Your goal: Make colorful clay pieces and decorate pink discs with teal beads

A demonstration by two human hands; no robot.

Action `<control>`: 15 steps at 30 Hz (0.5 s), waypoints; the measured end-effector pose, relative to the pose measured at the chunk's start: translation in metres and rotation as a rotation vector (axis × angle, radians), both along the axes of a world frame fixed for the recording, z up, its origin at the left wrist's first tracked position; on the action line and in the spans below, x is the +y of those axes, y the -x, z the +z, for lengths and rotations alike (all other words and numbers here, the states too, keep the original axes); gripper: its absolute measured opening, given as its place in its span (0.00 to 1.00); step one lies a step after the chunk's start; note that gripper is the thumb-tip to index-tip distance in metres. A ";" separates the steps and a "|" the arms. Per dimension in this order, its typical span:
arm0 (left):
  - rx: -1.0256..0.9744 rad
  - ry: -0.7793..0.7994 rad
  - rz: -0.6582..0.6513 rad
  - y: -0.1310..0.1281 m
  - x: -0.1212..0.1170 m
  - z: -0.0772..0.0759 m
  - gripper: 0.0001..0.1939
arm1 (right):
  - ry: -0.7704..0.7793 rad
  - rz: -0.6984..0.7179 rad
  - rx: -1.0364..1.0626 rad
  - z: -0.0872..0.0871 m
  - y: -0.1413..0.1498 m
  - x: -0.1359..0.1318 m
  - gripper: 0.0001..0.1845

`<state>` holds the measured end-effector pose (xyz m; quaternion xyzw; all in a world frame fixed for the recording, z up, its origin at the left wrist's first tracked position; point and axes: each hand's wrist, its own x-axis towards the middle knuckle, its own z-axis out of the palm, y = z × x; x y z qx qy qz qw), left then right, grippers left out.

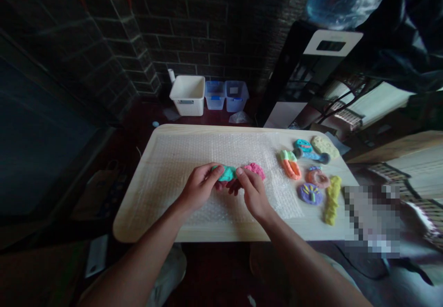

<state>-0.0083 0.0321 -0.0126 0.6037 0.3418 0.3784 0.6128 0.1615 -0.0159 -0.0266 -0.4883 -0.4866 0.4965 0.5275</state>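
Here we are over the table [138,219], and both hands are on the green clay [226,173], held up mid-table above the bubble wrap [180,159]. Left hand [200,187]: thumb pressed on top, fingers tucked beneath, pinching the left end. Right hand [254,191]: thumb at the right end, fingers curled under, partly hidden. Pink clay [256,170] sits just beyond the right hand; whether they touch, I can't tell.

Now the edges! Leftward, flat wrap gives the left hand wide room, nearly to the table's rounded left side. The near edge runs beneath the forearms. Rightward it's tighter: the purple disc [310,194] and, nearer the right edge, the yellow strip [332,201].

Lettering? A pale label [234,90] on the far right bin [236,99], and faint marks on the dispenser [314,44], both too small to read.
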 end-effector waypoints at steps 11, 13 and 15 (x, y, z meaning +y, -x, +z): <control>0.054 -0.032 0.136 0.004 0.002 -0.001 0.18 | -0.022 0.036 -0.039 -0.002 0.002 -0.001 0.27; 0.053 -0.040 0.224 0.005 0.005 -0.004 0.19 | -0.033 0.067 -0.104 -0.001 0.002 -0.003 0.24; 0.051 -0.051 0.296 0.007 0.008 -0.006 0.19 | -0.044 0.104 -0.190 0.000 0.002 -0.004 0.22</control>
